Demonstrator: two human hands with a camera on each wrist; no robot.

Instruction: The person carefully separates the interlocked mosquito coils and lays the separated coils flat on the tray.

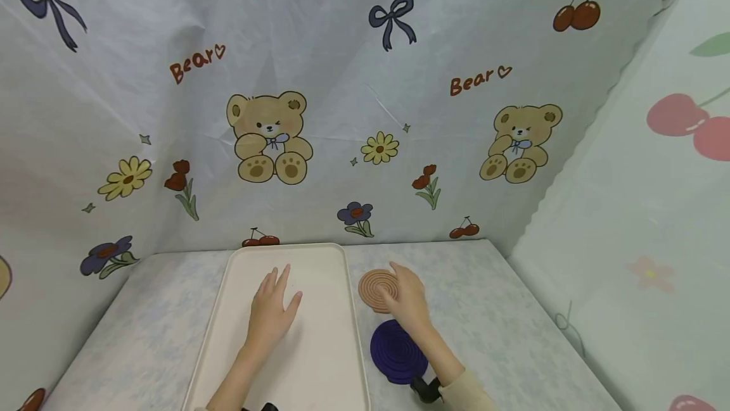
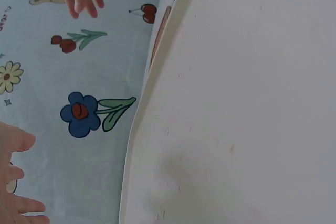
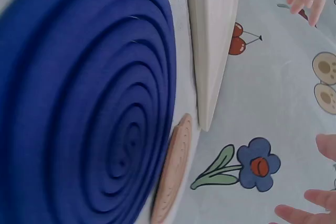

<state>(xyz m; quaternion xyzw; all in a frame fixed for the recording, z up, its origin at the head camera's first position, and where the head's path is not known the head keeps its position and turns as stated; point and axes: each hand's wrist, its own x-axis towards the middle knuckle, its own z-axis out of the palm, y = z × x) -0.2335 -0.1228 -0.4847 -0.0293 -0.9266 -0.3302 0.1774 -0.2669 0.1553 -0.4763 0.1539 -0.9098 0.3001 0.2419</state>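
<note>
In the head view my left hand (image 1: 270, 311) hovers over the cream tray (image 1: 319, 347), fingers spread and holding nothing. My right hand (image 1: 409, 297) is above a round tan coiled mat (image 1: 374, 290), its thumb and fingers apart and partly covering it. Just nearer lies a larger dark blue coiled mat (image 1: 393, 351), partly under my right forearm. The right wrist view shows the blue mat (image 3: 105, 108) close up with raised spiral ridges, the tan mat (image 3: 176, 171) edge-on beyond it. Only fingers (image 3: 304, 216) of my right hand show there.
A pale marbled table (image 1: 485, 328) carries the tray and both mats. Behind it hangs a white curtain (image 1: 331, 82) printed with bears, flowers and cherries. Another printed curtain (image 1: 621, 208) closes off the right side. A black wrist strap (image 1: 426, 391) is by my right sleeve.
</note>
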